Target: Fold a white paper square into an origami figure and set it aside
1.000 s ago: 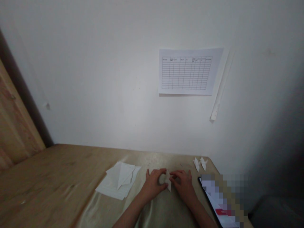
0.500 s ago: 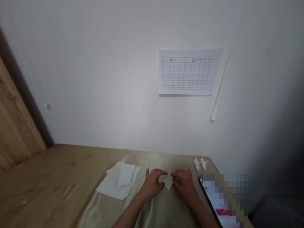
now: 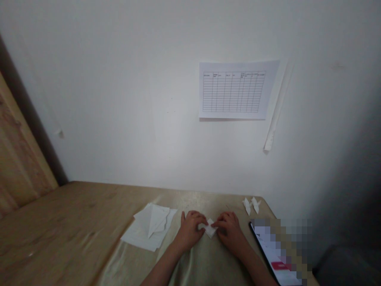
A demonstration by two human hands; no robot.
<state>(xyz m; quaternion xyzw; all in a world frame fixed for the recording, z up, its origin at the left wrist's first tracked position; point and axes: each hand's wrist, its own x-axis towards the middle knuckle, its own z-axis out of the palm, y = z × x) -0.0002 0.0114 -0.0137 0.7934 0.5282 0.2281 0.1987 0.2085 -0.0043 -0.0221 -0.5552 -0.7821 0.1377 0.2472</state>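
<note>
A small piece of folded white paper point(image 3: 210, 233), diamond-shaped, lies on the table between my hands. From the left, my left hand point(image 3: 191, 228) grips its edge with curled fingers and thumb. My right hand point(image 3: 228, 228) holds the opposite side, its index fingertip pressing near the middle of the paper. Fingertips cover both side corners, so the exact folds there are hidden. Left of my left hand lies a stack of white paper sheets point(image 3: 137, 234) with a folded triangular piece point(image 3: 156, 218) on top.
Two small folded paper figures point(image 3: 251, 206) sit near the table's back right corner. A phone point(image 3: 272, 254), partly pixelated, lies by the right edge. The cloth-covered table point(image 3: 74, 222) meets a white wall bearing a printed chart point(image 3: 233, 91). Wooden boards point(image 3: 18, 159) stand at the left.
The paper now looks flatter and more square, its upper corner showing between my hands. My right index finger has moved down and inward onto it. The other things have stayed put.
</note>
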